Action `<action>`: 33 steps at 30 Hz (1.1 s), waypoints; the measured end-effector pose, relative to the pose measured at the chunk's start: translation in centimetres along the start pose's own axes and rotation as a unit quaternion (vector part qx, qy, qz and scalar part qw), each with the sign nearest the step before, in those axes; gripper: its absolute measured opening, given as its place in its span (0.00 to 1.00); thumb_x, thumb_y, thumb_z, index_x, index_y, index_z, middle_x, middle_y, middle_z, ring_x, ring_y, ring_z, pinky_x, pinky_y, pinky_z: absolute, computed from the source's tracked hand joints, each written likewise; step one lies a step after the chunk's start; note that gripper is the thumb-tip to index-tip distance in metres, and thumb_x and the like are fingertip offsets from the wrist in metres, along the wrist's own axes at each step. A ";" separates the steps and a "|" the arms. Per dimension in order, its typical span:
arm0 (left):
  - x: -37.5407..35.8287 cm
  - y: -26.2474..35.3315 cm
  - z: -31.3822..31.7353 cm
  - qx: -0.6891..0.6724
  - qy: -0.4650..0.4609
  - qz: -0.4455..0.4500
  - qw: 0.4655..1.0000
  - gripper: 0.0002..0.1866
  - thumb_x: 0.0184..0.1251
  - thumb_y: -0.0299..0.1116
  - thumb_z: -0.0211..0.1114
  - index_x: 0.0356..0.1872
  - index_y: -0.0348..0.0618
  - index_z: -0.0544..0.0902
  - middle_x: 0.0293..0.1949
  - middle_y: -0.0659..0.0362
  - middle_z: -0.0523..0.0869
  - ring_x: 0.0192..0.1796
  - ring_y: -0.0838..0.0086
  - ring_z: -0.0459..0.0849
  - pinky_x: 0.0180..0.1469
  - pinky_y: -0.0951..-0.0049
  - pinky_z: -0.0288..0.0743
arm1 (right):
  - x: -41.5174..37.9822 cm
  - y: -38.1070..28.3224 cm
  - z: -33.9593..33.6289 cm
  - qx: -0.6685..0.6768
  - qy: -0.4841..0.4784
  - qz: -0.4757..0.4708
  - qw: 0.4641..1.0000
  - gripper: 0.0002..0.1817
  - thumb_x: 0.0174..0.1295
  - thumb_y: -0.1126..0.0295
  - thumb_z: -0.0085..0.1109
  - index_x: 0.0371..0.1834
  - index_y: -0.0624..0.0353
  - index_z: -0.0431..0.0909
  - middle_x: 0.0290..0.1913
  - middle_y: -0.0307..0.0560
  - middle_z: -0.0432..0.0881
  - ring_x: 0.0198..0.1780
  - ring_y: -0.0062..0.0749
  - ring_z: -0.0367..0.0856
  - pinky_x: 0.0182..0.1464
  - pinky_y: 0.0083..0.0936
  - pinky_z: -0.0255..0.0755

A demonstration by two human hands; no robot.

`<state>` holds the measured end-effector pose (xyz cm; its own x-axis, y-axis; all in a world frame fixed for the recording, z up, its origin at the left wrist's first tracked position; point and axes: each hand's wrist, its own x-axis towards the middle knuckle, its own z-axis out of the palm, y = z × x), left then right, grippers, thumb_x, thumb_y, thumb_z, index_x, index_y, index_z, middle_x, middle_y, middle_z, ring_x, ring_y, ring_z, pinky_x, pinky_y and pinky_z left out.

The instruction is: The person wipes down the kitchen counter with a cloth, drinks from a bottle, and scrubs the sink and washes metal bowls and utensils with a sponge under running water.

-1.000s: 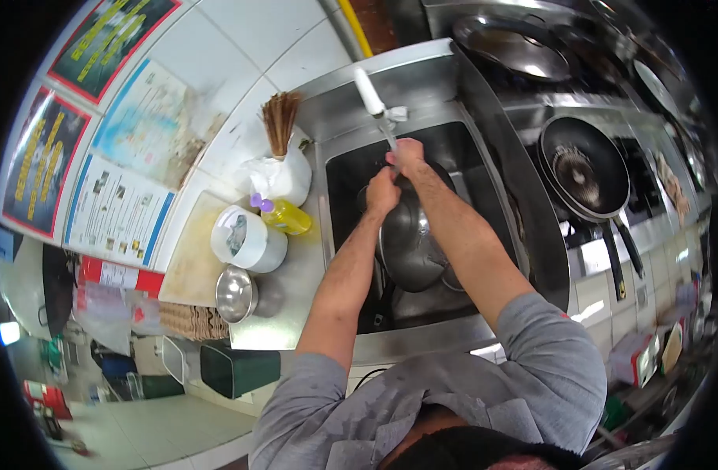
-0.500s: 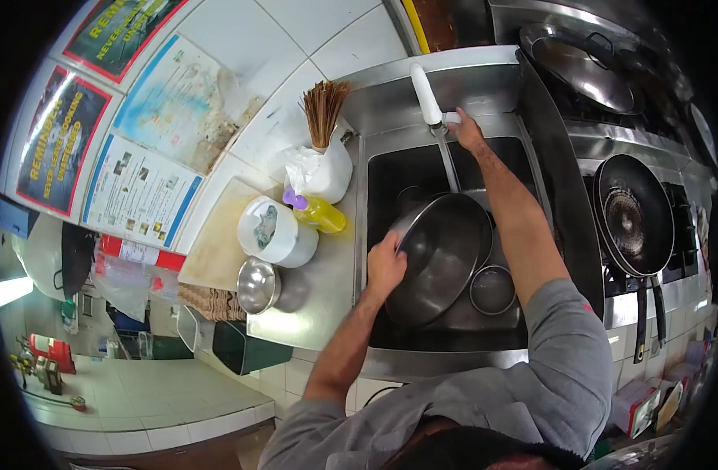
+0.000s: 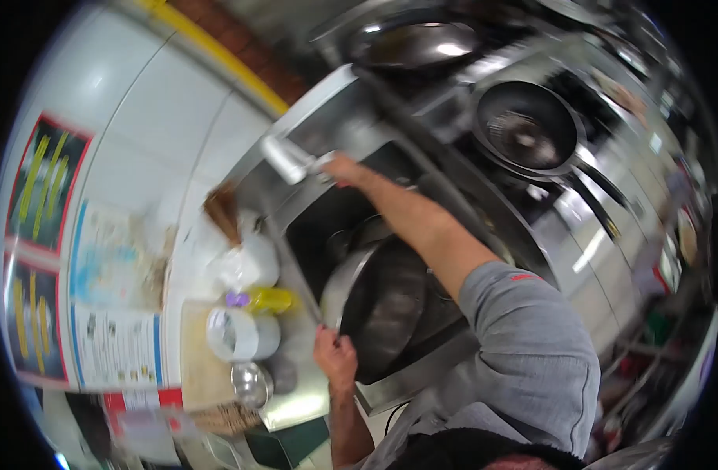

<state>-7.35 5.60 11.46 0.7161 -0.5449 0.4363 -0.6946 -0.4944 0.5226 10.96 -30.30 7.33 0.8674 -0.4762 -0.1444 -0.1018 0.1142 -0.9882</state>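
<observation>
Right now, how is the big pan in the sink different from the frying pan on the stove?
The big pan is tilted; the frying pan sits flatter. The frying pan shows a pale patch in its middle; the big pan's inside looks plainer. Both look dark inside.

Pan [image 3: 390,305] in sink [image 3: 312,227], bottle [image 3: 270,300] to left.

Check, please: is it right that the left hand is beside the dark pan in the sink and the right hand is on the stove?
The place of the right hand is wrong: the head view shows it at the white tap. The left hand is indeed beside the dark pan in the sink.
</observation>
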 end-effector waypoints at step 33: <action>-7.4 18.9 -10.2 -0.326 0.248 0.139 0.902 0.09 0.51 0.23 0.62 0.26 0.37 0.69 0.23 0.64 0.65 0.26 0.77 0.61 0.29 0.78 0.58 | -78.4 20.2 -13.8 0.013 0.500 0.069 0.863 0.12 0.55 0.72 0.52 0.41 0.65 0.74 0.25 0.42 0.77 0.24 0.23 0.76 0.29 0.21 0.72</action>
<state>-25.07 7.16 25.57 0.5756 -0.1363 0.8063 -0.7798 0.2052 0.5914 -65.79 -2.73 -1.97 -0.0083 -0.9696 -0.2446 -0.1489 0.2431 -0.9585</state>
